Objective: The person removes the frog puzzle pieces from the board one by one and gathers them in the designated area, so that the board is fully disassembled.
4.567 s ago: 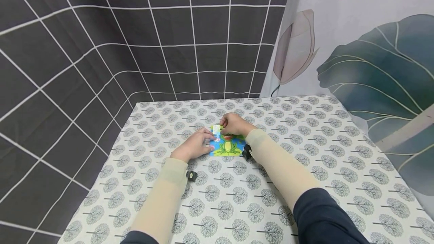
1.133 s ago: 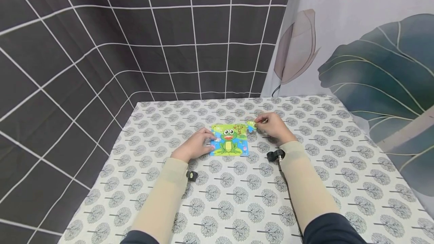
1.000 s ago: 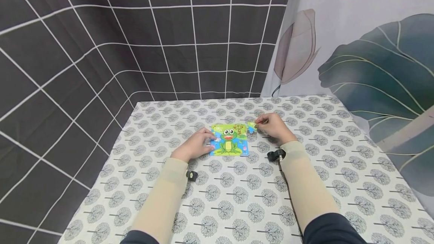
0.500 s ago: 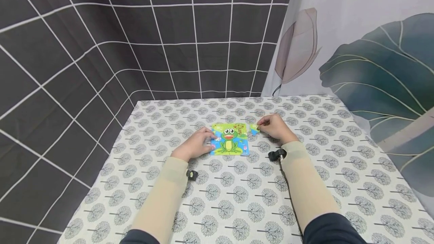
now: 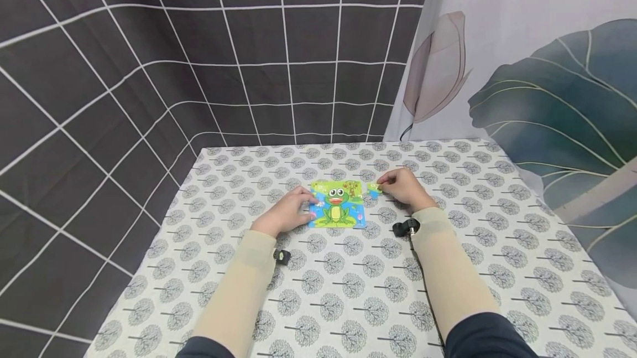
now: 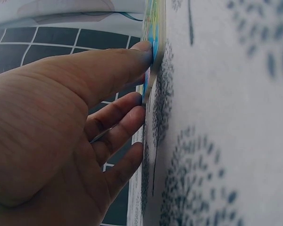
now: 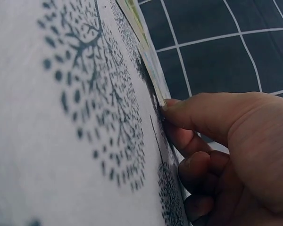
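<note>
A square frog jigsaw puzzle (image 5: 336, 205) lies on the patterned cloth, green at the top and blue lower down. My left hand (image 5: 286, 214) rests at its left side; in the left wrist view the thumb (image 6: 144, 52) presses the puzzle's edge, with the other fingers reaching along it. Just right of the puzzle, a small green and blue puzzle piece (image 5: 373, 190) with a knob on its lower side is pinched by my right hand (image 5: 404, 187). Seen from the right wrist, the piece (image 7: 151, 70) shows edge-on, close over the cloth, between thumb and index finger.
A white cloth (image 5: 323, 297) printed with grey trees covers the table. Behind and to the left hangs a dark curtain (image 5: 259, 37) with white grid lines. A pale curtain (image 5: 547, 81) with leaf prints hangs at the right.
My right hand has moved from the puzzle's upper left to its right side. Over the last second the piece has turned and come slightly nearer to me. The left hand stays put.
</note>
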### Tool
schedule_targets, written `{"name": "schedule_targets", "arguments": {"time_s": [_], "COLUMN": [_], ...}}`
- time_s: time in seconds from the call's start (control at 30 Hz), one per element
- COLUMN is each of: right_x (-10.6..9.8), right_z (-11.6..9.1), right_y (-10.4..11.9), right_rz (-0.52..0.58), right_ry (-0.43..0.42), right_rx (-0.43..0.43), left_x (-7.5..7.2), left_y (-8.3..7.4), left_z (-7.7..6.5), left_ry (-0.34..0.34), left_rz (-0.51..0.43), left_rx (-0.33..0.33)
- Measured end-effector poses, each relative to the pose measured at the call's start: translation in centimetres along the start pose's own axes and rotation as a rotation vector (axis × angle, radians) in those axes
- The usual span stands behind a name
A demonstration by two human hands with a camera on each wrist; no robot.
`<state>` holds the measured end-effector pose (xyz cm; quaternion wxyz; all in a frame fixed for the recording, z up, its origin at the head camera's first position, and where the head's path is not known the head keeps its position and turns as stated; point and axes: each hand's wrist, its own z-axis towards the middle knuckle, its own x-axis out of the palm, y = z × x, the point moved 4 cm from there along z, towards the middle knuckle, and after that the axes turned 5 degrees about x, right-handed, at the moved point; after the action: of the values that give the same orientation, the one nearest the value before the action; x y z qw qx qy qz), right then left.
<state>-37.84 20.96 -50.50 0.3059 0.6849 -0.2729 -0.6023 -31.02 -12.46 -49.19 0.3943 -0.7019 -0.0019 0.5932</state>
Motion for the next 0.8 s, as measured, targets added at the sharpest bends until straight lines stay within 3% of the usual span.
{"name": "schedule_targets", "arguments": {"time_s": [0.4, 0.8], "right_x": [0.02, -0.01], "right_z": [-0.01, -0.14], "right_y": [-0.04, 0.06], "right_rz": [0.025, 0.014], "right_ry": [-0.017, -0.036], "right_rx": [0.058, 0.058], "left_x": [0.02, -0.04], "left_y": [0.07, 0.05], "left_z": [0.01, -0.01], "left_ry": [-0.003, -0.003], "left_rz": [-0.007, -0.012], "left_rx": [0.005, 0.001]}}
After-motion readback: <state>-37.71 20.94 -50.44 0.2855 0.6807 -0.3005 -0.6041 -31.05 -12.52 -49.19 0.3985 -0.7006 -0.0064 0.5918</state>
